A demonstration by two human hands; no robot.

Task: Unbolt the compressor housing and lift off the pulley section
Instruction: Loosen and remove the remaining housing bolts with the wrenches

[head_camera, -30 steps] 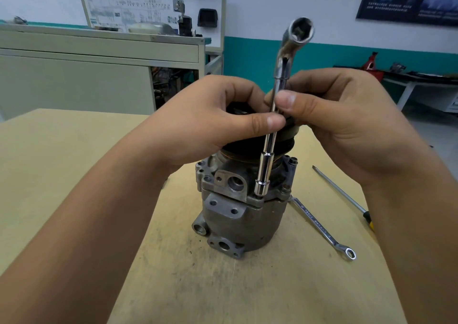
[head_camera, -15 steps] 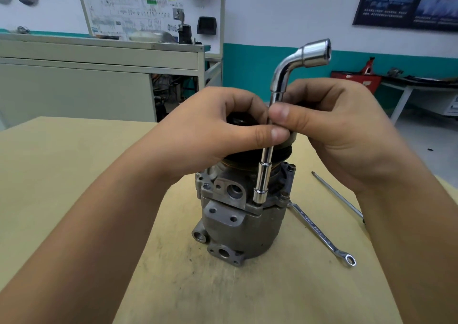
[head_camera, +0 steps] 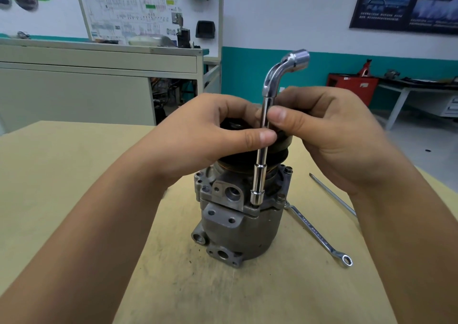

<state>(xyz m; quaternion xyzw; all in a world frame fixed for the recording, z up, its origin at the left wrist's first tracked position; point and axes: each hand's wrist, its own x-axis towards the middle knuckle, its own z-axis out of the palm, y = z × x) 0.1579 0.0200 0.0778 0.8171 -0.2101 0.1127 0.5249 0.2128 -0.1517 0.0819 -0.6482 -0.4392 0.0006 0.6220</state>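
A grey metal compressor housing stands upright on the wooden table, its black pulley section on top, mostly hidden by my hands. A chrome L-shaped socket wrench stands vertical, its lower socket seated on a bolt at the housing's upper flange. My left hand wraps over the pulley and its thumb presses the wrench shaft. My right hand pinches the shaft just above, thumb in front, fingers behind.
A combination spanner lies on the table right of the housing, with a screwdriver shaft beyond it. Behind the table stand a grey cabinet and a wiring board; a bench with a red object is at the far right.
The wrench has turned on the bolt: its bent upper end swung from facing me round to point right and away. Both hands stayed on the shaft.
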